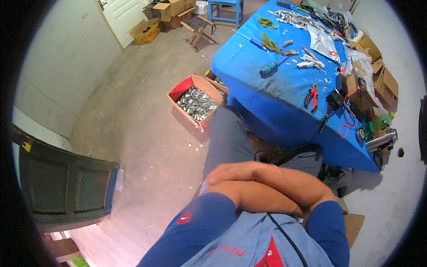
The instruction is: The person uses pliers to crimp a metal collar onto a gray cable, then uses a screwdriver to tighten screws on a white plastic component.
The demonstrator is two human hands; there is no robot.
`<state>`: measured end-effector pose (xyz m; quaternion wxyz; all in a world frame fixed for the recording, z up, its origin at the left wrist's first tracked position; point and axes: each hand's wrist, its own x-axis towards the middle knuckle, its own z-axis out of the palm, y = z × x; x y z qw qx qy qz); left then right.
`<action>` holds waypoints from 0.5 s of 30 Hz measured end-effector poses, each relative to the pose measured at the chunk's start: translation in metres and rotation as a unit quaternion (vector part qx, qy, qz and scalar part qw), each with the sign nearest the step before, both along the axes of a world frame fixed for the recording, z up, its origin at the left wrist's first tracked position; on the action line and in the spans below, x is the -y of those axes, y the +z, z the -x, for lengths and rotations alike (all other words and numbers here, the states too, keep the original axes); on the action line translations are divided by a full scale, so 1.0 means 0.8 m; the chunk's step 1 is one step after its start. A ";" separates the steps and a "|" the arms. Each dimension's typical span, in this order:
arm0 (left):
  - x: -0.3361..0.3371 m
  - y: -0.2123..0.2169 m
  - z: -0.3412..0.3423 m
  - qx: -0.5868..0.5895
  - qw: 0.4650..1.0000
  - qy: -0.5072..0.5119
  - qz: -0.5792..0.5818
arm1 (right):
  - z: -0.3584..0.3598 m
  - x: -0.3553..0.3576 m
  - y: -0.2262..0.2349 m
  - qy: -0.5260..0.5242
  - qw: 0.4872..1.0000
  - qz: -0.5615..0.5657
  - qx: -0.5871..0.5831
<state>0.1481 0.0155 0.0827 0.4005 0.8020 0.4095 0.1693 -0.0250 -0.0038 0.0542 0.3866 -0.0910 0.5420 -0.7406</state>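
Note:
My arms are crossed in front of my body. From the right, my right forearm lies over the left one, and my right hand (223,172) rests at my left elbow, above my knee. Its fingers are blurred and curve out of sight, so their closure is unclear. My left forearm (266,196) passes beneath the right arm; its hand is hidden there. Neither hand touches the tools on the blue-covered table (275,104). On that cloth lie red-handled pliers (313,98), a blue-handled screwdriver (269,69) and a long blue-handled tool (257,44).
A cardboard box (174,94) of small metal pieces stands on the floor by my leg. White pieces (311,62), green gloves (269,43) and a plastic bag (323,42) lie on the table. A steel flask (381,140) sits at its right edge. Behind is a folding stool (199,31).

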 end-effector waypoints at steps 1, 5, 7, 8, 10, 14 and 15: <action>0.000 0.004 -0.003 -0.001 1.000 -0.005 -0.005 | -0.013 -0.003 -0.001 -0.065 0.997 0.039 0.035; 0.001 0.010 -0.020 -0.003 1.000 -0.022 -0.011 | -0.036 -0.016 0.022 -0.145 0.986 -0.012 0.077; 0.001 0.014 -0.024 -0.007 0.999 -0.030 -0.014 | -0.039 -0.020 0.017 -0.140 0.986 -0.010 0.086; 0.000 0.014 -0.028 -0.008 0.999 -0.036 -0.015 | -0.041 -0.022 0.015 -0.140 0.987 -0.013 0.074; 0.000 0.014 -0.033 -0.008 0.999 -0.037 -0.012 | -0.042 -0.021 0.008 -0.135 0.989 -0.013 0.053; 0.001 0.015 -0.038 -0.010 0.999 -0.042 -0.011 | -0.041 -0.024 -0.003 -0.140 0.990 0.017 0.029; 0.001 0.016 -0.039 -0.008 0.999 -0.043 -0.012 | -0.042 -0.024 -0.001 -0.142 0.989 0.033 0.039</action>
